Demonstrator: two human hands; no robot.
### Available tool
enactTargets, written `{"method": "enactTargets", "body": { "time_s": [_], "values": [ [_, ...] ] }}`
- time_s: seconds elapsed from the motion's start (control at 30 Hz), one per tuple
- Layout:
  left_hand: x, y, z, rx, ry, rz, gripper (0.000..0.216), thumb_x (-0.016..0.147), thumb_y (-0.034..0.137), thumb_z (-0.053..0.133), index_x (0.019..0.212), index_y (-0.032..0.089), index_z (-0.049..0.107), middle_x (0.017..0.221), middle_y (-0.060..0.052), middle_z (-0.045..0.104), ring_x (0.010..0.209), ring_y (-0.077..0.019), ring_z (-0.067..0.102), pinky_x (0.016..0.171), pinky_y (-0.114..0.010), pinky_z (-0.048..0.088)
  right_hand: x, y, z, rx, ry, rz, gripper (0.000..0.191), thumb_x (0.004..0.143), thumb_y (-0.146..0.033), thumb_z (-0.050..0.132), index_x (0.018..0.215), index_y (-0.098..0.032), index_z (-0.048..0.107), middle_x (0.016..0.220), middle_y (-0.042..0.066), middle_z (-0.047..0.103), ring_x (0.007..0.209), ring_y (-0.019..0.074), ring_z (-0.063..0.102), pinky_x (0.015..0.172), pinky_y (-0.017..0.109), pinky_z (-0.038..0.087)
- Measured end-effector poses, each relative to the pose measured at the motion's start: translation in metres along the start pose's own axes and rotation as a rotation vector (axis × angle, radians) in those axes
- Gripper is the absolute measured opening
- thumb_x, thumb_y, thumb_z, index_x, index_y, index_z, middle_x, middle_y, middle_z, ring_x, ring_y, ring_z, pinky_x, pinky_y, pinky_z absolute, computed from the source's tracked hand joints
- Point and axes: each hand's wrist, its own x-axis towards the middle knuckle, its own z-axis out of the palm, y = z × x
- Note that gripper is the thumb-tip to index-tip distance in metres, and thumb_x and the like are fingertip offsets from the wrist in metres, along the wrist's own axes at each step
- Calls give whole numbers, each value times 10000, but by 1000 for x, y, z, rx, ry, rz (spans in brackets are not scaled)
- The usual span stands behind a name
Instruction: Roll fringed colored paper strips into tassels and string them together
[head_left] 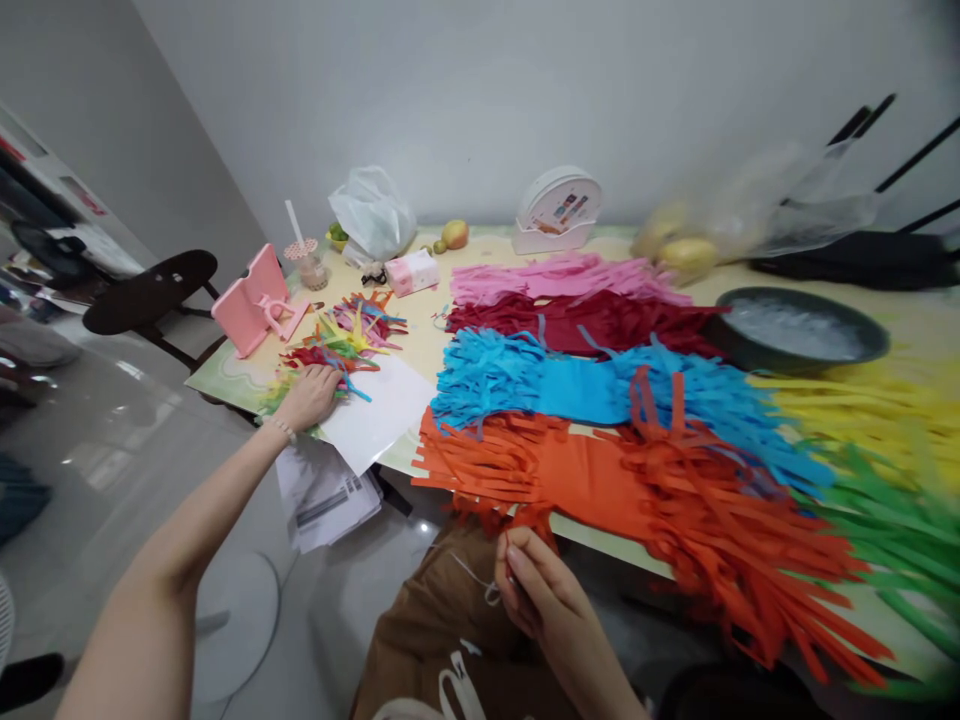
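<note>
My left hand (311, 397) reaches to the far left of the table and lies palm down on a pile of short multicoloured strips (352, 330); its fingers are stretched over them, with the tips partly hidden. A white sheet of paper (382, 405) lies beside that hand. Close to my lap, my right hand (536, 585) is closed, thumb against fingers, on what looks like the end of an orange strip (509, 538). Just above it, a fringed orange bundle (589, 475) hangs over the table edge. Behind are fringed blue (585, 390), dark red (570, 325) and pink (555, 278) bundles.
Yellow (870, 405) and green strips (892, 510) spread at the right, near a dark bowl (874, 345) holding clear plastic. A pink stand (255, 305), a drink cup (309, 268), a tissue pack (412, 273) and a plastic bag (373, 213) stand at the back left.
</note>
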Motion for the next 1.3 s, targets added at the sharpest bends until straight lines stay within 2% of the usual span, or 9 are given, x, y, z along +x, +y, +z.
{"method": "enactTargets", "body": {
  "time_s": [0.13, 0.37, 0.5, 0.77, 0.87, 1.03, 1.1, 1.2, 1.3],
  "values": [
    [16, -1, 3, -9, -51, -4, 493, 909, 219, 451, 1396, 181, 514, 1056, -156, 641, 1022, -306, 565, 906, -429, 405, 2, 1, 2, 16, -7, 3, 417, 848, -583, 646, 797, -196, 500, 538, -84, 404, 423, 36, 246, 397, 163, 180],
    [29, 2, 0, -23, -64, -90, 343, 857, 256, 497, 1122, 128, 673, 1062, -177, 634, 991, -320, 603, 874, -440, 444, 2, 1, 4, -4, -26, -17, 445, 834, -617, 639, 791, -196, 501, 515, -91, 393, 406, 36, 242, 382, 156, 187],
    [31, 4, -3, -64, -55, -66, 327, 856, 343, 550, 1077, 139, 678, 1205, -196, 590, 1121, -344, 568, 959, -465, 426, 2, 1, 6, 6, -28, -16, 456, 819, -620, 653, 783, -194, 497, 518, -89, 403, 401, 30, 230, 380, 150, 182],
    [29, -6, 7, -249, 31, -174, 253, 797, 210, 608, 1037, 155, 666, 1022, -130, 672, 993, -286, 642, 891, -397, 491, 0, 3, 7, 52, -69, -27, 455, 812, -618, 663, 793, -197, 491, 503, -98, 392, 381, 21, 205, 366, 143, 173],
    [17, -15, 5, -347, 171, -270, 206, 744, 218, 649, 942, 175, 683, 1050, -107, 668, 994, -272, 648, 912, -395, 506, 0, 4, 6, 51, -72, -38, 463, 805, -626, 665, 796, -198, 490, 506, -98, 392, 379, 19, 194, 360, 144, 178],
    [-17, -51, -18, -526, 596, -599, 261, 853, 310, 522, 1028, 140, 614, 1063, -92, 668, 957, -208, 649, 824, -364, 562, 4, 7, -1, -10, -13, -106, 478, 795, -645, 665, 837, -196, 508, 545, -99, 386, 391, 21, 207, 355, 141, 188],
    [-30, -73, -35, -588, 757, -728, 311, 897, 345, 471, 1060, 106, 585, 984, -74, 682, 888, -187, 649, 775, -367, 572, 6, 9, -4, -31, 6, -144, 454, 817, -622, 660, 874, -193, 522, 570, -96, 389, 403, 22, 231, 369, 140, 202],
    [-45, -100, -67, -635, 974, -838, 356, 920, 371, 476, 1096, 75, 565, 1106, -77, 673, 1028, -210, 630, 884, -419, 537, 9, 9, -6, -80, -24, -162, 406, 859, -581, 635, 899, -190, 538, 588, -89, 398, 417, 27, 258, 389, 148, 218],
    [-48, -87, -101, -677, 1126, -850, 348, 910, 348, 514, 1153, 100, 527, 1253, -73, 634, 1175, -235, 590, 944, -433, 494, 11, 0, -3, -141, -56, -173, 391, 864, -570, 632, 903, -185, 573, 589, -80, 397, 432, 39, 278, 394, 159, 235]
  ]
}}
